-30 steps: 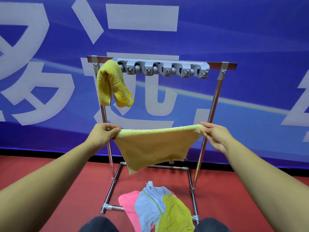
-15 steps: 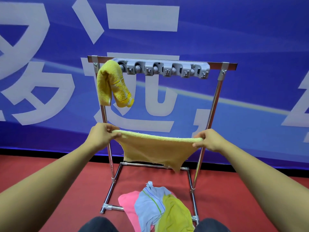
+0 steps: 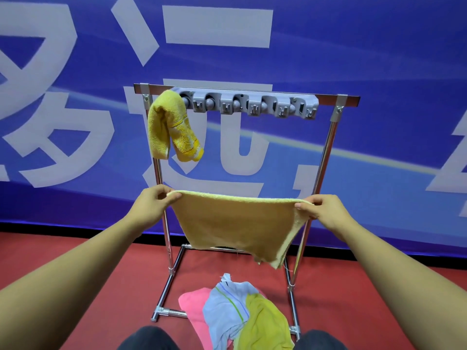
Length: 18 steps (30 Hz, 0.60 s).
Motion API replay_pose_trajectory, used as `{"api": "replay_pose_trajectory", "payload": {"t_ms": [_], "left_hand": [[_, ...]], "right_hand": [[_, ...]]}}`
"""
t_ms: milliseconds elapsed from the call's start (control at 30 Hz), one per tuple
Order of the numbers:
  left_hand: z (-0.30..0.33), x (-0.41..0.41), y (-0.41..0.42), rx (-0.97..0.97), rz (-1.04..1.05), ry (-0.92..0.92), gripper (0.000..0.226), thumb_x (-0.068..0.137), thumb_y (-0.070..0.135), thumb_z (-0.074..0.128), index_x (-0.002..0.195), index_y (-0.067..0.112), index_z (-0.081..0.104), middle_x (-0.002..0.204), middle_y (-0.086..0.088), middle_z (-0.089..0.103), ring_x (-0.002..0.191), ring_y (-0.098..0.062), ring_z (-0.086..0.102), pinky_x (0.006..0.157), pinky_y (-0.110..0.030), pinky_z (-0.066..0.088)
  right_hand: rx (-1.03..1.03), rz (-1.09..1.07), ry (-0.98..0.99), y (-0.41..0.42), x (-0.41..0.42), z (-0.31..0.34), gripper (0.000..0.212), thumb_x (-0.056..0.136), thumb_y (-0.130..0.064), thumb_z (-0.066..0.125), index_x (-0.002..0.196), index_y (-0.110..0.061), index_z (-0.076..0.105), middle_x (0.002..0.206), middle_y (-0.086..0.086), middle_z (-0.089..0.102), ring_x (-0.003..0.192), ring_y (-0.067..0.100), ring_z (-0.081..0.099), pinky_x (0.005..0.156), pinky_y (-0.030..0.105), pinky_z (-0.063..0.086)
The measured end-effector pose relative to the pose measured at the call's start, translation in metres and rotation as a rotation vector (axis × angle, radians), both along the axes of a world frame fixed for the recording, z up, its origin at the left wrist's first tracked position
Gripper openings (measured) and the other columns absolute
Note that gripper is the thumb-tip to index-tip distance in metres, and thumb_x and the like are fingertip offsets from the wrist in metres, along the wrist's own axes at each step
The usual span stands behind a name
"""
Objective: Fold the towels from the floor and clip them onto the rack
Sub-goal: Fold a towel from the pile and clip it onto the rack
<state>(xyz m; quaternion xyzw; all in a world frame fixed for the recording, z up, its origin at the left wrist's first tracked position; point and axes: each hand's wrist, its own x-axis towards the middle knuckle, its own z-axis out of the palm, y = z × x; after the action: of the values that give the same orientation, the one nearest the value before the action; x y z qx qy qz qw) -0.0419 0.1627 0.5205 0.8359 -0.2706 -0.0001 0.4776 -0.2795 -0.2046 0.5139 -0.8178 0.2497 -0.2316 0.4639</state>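
At the centre of the frame, a pale yellow terry towel (image 3: 240,223) hangs stretched between two hands, its top edge nearly level and its lower part sagging to a ragged corner at lower right. The left hand (image 3: 151,205) pinches the towel's left corner with curled fingers; the right hand (image 3: 326,210) grasps the right corner the same way. Behind it stands a chrome tube rack (image 3: 326,157) with a grey plastic clip strip (image 3: 252,104) along its top bar, where a bright yellow folded towel (image 3: 169,127) hangs from the leftmost clip. At the bottom centre, on the red floor (image 3: 101,286), lie a pink towel (image 3: 194,306), a light blue striped towel (image 3: 225,306) and an olive-yellow towel (image 3: 265,324) in a heap.
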Motion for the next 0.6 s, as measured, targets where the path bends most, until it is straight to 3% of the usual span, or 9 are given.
{"api": "replay_pose_trajectory", "payload": {"t_ms": [100, 267, 333, 467, 600], "left_hand": [[-0.003, -0.003, 0.002, -0.309, -0.043, 0.255, 0.030, 0.093, 0.034, 0.072, 0.100, 0.004, 0.073, 0.102, -0.014, 0.076, 0.103, -0.027, 0.072, 0.096, -0.041, 0.057], [-0.002, -0.007, 0.000, -0.547, 0.038, 0.344, 0.029, 0.087, 0.028, 0.079, 0.101, 0.003, 0.076, 0.102, -0.016, 0.077, 0.095, -0.026, 0.076, 0.081, -0.032, 0.061], [-0.002, -0.007, 0.000, -0.572, 0.068, 0.344, 0.028, 0.088, 0.028, 0.079, 0.102, 0.004, 0.077, 0.102, -0.015, 0.077, 0.091, -0.023, 0.075, 0.081, -0.034, 0.062], [-0.011, -0.008, -0.001, -0.529, 0.112, 0.359, 0.023, 0.091, 0.027, 0.076, 0.101, 0.006, 0.077, 0.102, -0.013, 0.077, 0.088, -0.022, 0.072, 0.084, -0.041, 0.062], [-0.032, -0.012, -0.001, -0.450, 0.190, 0.372, 0.019, 0.092, 0.026, 0.075, 0.096, 0.008, 0.077, 0.098, -0.010, 0.076, 0.085, -0.021, 0.069, 0.080, -0.039, 0.061]], "right_hand": [[0.212, -0.038, -0.175, 0.000, -0.001, -0.002, 0.017, 0.080, -0.018, 0.085, 0.083, -0.004, 0.077, 0.079, 0.009, 0.073, 0.073, 0.016, 0.068, 0.078, 0.028, 0.059], [0.416, -0.053, -0.333, 0.001, 0.001, -0.007, 0.010, 0.087, -0.006, 0.076, 0.094, 0.001, 0.075, 0.095, 0.021, 0.073, 0.086, 0.024, 0.070, 0.077, 0.021, 0.061], [0.472, -0.030, -0.355, 0.003, 0.002, -0.009, 0.009, 0.090, -0.005, 0.072, 0.095, 0.002, 0.073, 0.097, 0.020, 0.071, 0.090, 0.025, 0.067, 0.076, 0.021, 0.061], [0.509, -0.071, -0.322, 0.009, 0.004, -0.017, 0.008, 0.092, -0.010, 0.071, 0.093, -0.004, 0.074, 0.085, 0.007, 0.076, 0.078, 0.018, 0.068, 0.067, 0.021, 0.060], [0.518, -0.144, -0.250, 0.019, 0.002, -0.035, 0.017, 0.090, -0.017, 0.075, 0.100, -0.003, 0.075, 0.091, 0.012, 0.075, 0.078, 0.017, 0.068, 0.073, 0.028, 0.057]]}}
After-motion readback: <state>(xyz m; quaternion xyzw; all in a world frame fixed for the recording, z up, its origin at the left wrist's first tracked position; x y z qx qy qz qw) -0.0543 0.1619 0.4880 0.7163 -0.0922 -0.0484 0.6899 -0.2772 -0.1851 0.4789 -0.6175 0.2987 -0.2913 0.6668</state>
